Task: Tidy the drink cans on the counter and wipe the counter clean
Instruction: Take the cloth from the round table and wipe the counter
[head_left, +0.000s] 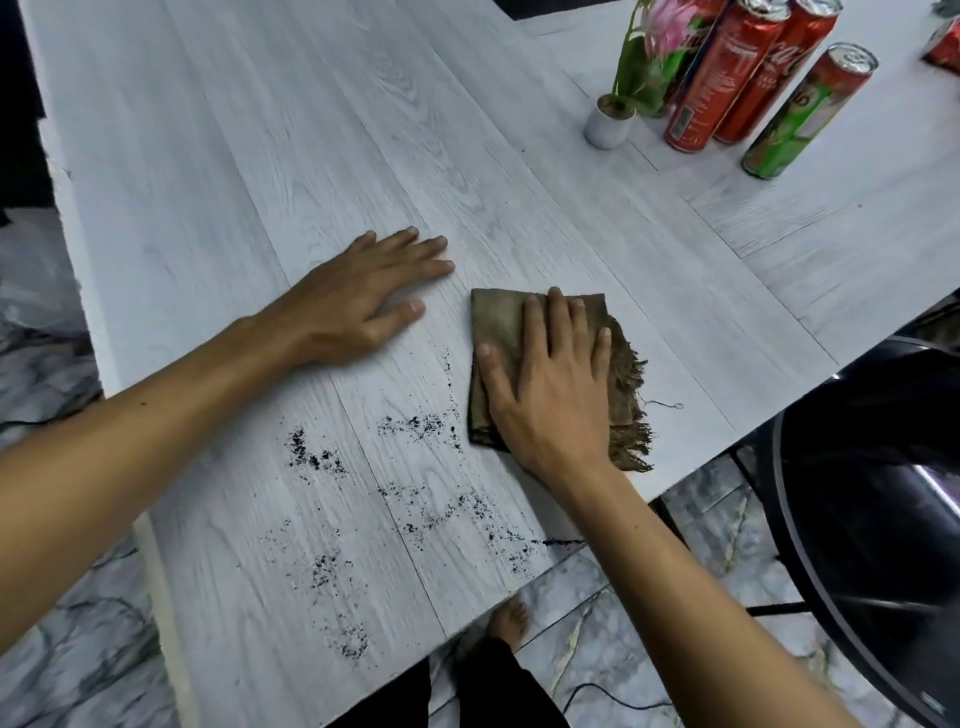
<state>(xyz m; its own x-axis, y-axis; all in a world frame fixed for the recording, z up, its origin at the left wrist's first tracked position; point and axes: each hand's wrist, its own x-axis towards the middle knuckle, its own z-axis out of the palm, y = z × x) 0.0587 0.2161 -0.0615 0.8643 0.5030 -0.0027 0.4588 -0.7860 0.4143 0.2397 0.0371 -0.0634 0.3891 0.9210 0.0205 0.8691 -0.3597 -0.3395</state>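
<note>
My right hand (545, 384) presses flat on a folded olive-brown cloth (498, 322) with a frayed edge, lying on the white wood-grain counter (260, 156). My left hand (363, 296) rests flat on the counter just left of the cloth, fingers straight. Black crumbs (415, 426) are scattered on the counter below and left of the cloth, reaching toward the near edge. At the far right stand two tall red cans (722, 78) and a green and red can (805, 114), all upright and grouped together.
A small white pot with a pink flower (608, 122) stands left of the cans. Part of another red object (943, 47) shows at the right edge. A black round chair (857, 509) sits beside the counter's right edge. Marble floor lies below.
</note>
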